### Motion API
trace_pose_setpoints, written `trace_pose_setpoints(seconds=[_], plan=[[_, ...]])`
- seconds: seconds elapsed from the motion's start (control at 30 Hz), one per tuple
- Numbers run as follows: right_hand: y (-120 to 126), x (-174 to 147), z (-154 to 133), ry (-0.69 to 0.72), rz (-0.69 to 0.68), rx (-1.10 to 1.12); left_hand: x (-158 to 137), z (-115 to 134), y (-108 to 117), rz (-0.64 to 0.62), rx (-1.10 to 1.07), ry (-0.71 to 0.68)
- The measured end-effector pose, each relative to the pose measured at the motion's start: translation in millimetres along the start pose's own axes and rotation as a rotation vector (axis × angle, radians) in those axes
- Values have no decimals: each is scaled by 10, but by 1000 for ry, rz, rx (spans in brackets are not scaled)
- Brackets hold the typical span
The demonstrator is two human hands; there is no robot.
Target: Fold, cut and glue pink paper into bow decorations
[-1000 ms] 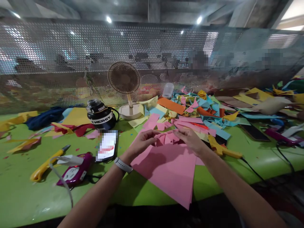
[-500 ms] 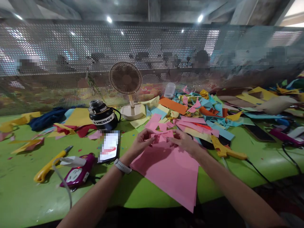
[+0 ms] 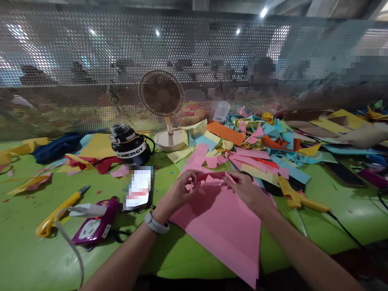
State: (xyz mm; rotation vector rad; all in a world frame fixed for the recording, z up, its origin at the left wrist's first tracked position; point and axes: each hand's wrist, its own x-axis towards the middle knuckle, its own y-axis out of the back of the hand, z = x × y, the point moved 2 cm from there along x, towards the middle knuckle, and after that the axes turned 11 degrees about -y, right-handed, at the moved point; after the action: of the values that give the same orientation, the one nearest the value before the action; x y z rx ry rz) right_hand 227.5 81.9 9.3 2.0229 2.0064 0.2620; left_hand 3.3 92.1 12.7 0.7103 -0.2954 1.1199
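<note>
Pink strip (image 3: 211, 176): one, and we are holding it between our left hand (image 3: 182, 192) and our right hand (image 3: 244, 190).
Left hand: one, its thumb and fingers pinching the strip's left end.
Right hand: one, its thumb and fingertips pinching the strip's right end.
Pink sheets (image 3: 222, 226): at least two, lying stacked below our hands on the green table (image 3: 169, 258).
Wristband (image 3: 156, 224): one, white, circling our left wrist.
Glue gun (image 3: 300, 198): one, yellow, lying right of our right hand.
Phone (image 3: 138, 188): one with its screen glowing, lying left of our left hand.
Power strip (image 3: 97, 224): one, purple, lying left of our left wrist, one white plug (image 3: 91, 210) sitting on it.
Cutter (image 3: 60, 212): one, yellow, lying farther left.
Bottle (image 3: 130, 147): one, black, standing beyond our left hand.
Fan (image 3: 161, 93): one, also standing beyond it.
Paper scraps (image 3: 273, 130): more than we are managing to count, lying heaped beyond our right hand.
</note>
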Motion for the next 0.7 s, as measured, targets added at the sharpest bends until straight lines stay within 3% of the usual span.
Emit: trace_pose_setpoints(seconds=[0.17,0.33,0.43,0.57,0.7], plan=[[-1,-36,-30,-52,-27,190,7,8,24,100,10,-72],[18,-61,-63,-293,-133,550,3,97,14,95,-60,-27],[-15,-104,-101,-457,-317,572,-6,184,-55,64,-222,21],[-131,-202,-143,-499,-626,523,-11,303,-148,43,-387,86],[-191,-261,-142,-461,-682,654,-8,320,-185,-7,-364,139]])
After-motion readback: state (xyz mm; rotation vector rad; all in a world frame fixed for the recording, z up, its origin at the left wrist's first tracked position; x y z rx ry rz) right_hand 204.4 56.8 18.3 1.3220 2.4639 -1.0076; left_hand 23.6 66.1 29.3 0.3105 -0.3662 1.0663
